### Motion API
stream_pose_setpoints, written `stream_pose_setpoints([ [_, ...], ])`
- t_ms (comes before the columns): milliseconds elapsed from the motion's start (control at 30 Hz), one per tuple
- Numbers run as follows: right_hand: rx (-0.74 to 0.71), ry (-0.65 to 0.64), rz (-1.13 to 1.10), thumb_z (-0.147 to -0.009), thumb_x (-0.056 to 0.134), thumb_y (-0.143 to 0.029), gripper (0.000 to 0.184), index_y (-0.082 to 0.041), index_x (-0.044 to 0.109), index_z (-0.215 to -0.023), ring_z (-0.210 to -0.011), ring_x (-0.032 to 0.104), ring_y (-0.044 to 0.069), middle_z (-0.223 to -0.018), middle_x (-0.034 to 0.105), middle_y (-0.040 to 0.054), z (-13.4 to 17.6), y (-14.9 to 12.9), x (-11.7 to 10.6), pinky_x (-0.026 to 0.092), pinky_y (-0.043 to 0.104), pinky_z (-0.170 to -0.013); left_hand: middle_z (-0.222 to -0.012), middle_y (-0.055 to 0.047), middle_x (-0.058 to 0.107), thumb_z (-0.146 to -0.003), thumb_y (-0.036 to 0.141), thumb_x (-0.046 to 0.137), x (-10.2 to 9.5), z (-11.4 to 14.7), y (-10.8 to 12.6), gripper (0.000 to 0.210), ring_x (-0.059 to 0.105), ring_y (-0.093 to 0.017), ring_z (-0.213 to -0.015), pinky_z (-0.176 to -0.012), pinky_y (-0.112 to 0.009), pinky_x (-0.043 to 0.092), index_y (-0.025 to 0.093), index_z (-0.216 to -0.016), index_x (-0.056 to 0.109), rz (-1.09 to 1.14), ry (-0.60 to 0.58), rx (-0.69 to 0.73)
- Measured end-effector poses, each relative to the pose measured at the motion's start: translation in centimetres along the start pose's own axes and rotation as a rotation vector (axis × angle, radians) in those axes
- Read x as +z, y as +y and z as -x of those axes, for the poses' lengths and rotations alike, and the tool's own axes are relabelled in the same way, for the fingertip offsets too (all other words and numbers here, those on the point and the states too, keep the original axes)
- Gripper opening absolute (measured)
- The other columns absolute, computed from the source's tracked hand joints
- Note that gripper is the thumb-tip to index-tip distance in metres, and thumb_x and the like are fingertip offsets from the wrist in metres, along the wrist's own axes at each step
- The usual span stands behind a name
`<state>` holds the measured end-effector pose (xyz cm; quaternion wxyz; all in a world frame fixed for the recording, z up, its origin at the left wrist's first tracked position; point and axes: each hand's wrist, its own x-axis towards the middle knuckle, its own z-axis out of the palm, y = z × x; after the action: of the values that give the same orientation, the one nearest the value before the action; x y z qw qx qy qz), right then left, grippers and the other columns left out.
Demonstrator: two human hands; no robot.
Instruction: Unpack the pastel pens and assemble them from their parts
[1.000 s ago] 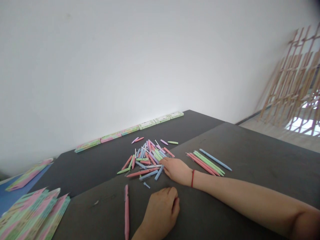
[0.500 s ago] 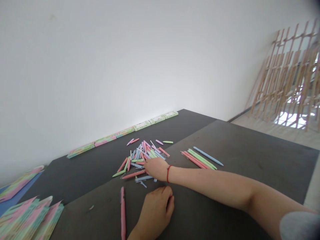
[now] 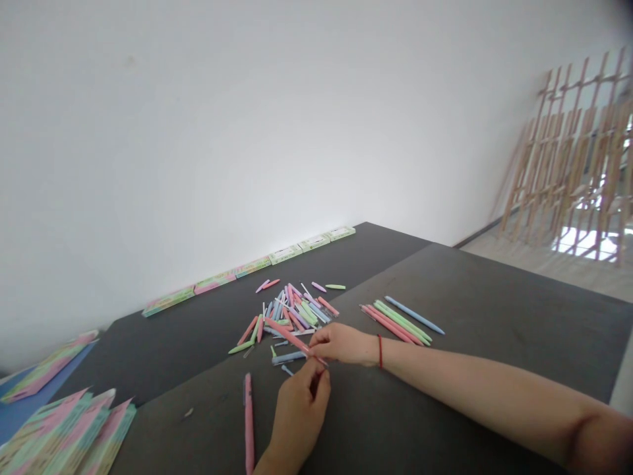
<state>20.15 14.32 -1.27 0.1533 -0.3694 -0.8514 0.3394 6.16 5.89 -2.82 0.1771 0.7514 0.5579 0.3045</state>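
Observation:
A pink pen barrel (image 3: 287, 334) slants in the air between my two hands, just in front of a pile of coloured pen parts (image 3: 294, 310). My right hand (image 3: 343, 344), with a red cord at its wrist, pinches it near its lower end. At that same end the fingertips of my left hand (image 3: 302, 401) are closed on it too; the exact tip is hidden between the fingers. Beneath them lie a blue pen part (image 3: 289, 357) and a small blue plug (image 3: 287, 370). A whole pink pen (image 3: 248, 422) rests left of my left hand.
To the right, pink and green pens (image 3: 400, 322) lie in a row with a blue pen (image 3: 414, 315). Flat boxes (image 3: 217, 282) line the wall. Printed packets (image 3: 69, 435) are at the front left. Wooden racks (image 3: 568, 158) stand beyond the dark table (image 3: 519, 297).
My right hand has lifted the pink barrel from the pile and drawn it back toward me. My left hand has risen to meet it and changed from a loose curl to a pinch.

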Motion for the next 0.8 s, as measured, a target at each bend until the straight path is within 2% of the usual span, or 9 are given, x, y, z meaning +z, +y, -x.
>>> stream_pose_setpoints([
  [67,0.042,-0.035,-0.144,-0.088,0.040,-0.032,0.029,-0.014,0.062,-0.082,-0.050,0.045,0.005,-0.062,0.055,-0.0030,1.1,0.6,-0.1,0.035,0.013,-0.043,-0.057,0.005,0.047,-0.088,0.029,0.039,-0.6,-0.2,-0.5,0.025,0.047,-0.012,-0.053,-0.051,-0.021,0.032,0.021,-0.065,0.047,0.060,0.082,-0.039],
  [167,0.104,-0.170,-0.418,-0.081,0.051,-0.030,0.018,-0.014,0.060,-0.078,-0.053,0.049,0.006,-0.063,0.055,-0.0030,2.5,1.1,-0.6,0.040,0.013,-0.047,-0.063,0.004,0.049,-0.089,0.033,0.036,-1.8,-0.7,-1.5,0.023,0.050,-0.014,-0.059,-0.055,-0.022,0.039,0.021,-0.073,0.049,0.112,0.241,-0.112],
  [267,0.106,-0.326,-0.483,-0.078,0.053,-0.025,0.011,-0.014,0.057,-0.077,-0.053,0.053,0.006,-0.063,0.056,-0.0029,3.3,1.6,-1.5,0.041,0.013,-0.047,-0.093,-0.004,0.058,-0.084,0.029,0.043,-3.1,-1.1,-2.2,0.016,0.056,-0.021,-0.083,-0.071,-0.032,0.045,0.022,-0.096,0.051,0.012,0.392,-0.080],
  [300,0.102,-0.356,-0.485,-0.078,0.052,-0.024,0.010,-0.014,0.056,-0.077,-0.051,0.053,0.006,-0.064,0.057,-0.0027,3.4,1.7,-1.7,0.041,0.013,-0.045,-0.105,-0.007,0.057,-0.081,0.025,0.046,-3.4,-1.2,-2.3,0.022,0.055,-0.024,-0.095,-0.080,-0.037,0.044,0.022,-0.102,0.051,-0.077,0.389,-0.012],
  [367,0.089,-0.369,-0.484,-0.080,0.049,-0.023,0.010,-0.014,0.053,-0.077,-0.048,0.052,0.006,-0.066,0.058,-0.0020,3.4,2.0,-2.1,0.039,0.013,-0.042,-0.115,-0.009,0.056,-0.077,0.020,0.050,-3.6,-1.1,-2.2,0.030,0.049,-0.028,-0.109,-0.093,-0.045,0.036,0.021,-0.107,0.053,-0.281,0.274,0.131],
  [433,0.074,-0.322,-0.459,-0.081,0.049,-0.023,0.011,-0.014,0.053,-0.078,-0.047,0.051,0.005,-0.066,0.058,-0.0020,3.3,2.2,-2.4,0.038,0.013,-0.040,-0.105,-0.007,0.062,-0.079,0.019,0.051,-3.5,-0.9,-1.9,0.025,0.049,-0.028,-0.107,-0.095,-0.047,0.033,0.023,-0.102,0.058,-0.430,0.100,0.184],
  [500,0.072,-0.256,-0.431,-0.081,0.049,-0.023,0.010,-0.014,0.053,-0.077,-0.048,0.050,0.005,-0.065,0.057,-0.0025,3.1,2.3,-2.4,0.038,0.013,-0.040,-0.094,-0.003,0.066,-0.083,0.021,0.049,-3.3,-0.6,-1.6,0.020,0.053,-0.027,-0.099,-0.089,-0.044,0.036,0.026,-0.098,0.061,-0.514,-0.001,0.164],
  [667,0.117,-0.162,-0.399,-0.083,0.047,-0.020,0.010,-0.014,0.054,-0.077,-0.048,0.048,0.005,-0.064,0.056,-0.0031,2.8,2.5,-2.0,0.037,0.013,-0.041,-0.087,-0.002,0.070,-0.088,0.025,0.046,-3.0,-0.5,-1.8,0.020,0.056,-0.025,-0.089,-0.077,-0.036,0.039,0.027,-0.094,0.065,-0.594,-0.028,0.174],
  [800,0.019,-0.070,-0.228,-0.084,0.048,-0.018,0.010,-0.014,0.057,-0.080,-0.050,0.050,0.006,-0.064,0.057,-0.0026,3.0,2.3,-1.8,0.037,0.016,-0.048,-0.085,-0.001,0.071,-0.089,0.026,0.046,-3.1,-0.7,-2.1,0.020,0.057,-0.025,-0.088,-0.077,-0.036,0.038,0.027,-0.094,0.065,-0.602,-0.028,0.193],
])
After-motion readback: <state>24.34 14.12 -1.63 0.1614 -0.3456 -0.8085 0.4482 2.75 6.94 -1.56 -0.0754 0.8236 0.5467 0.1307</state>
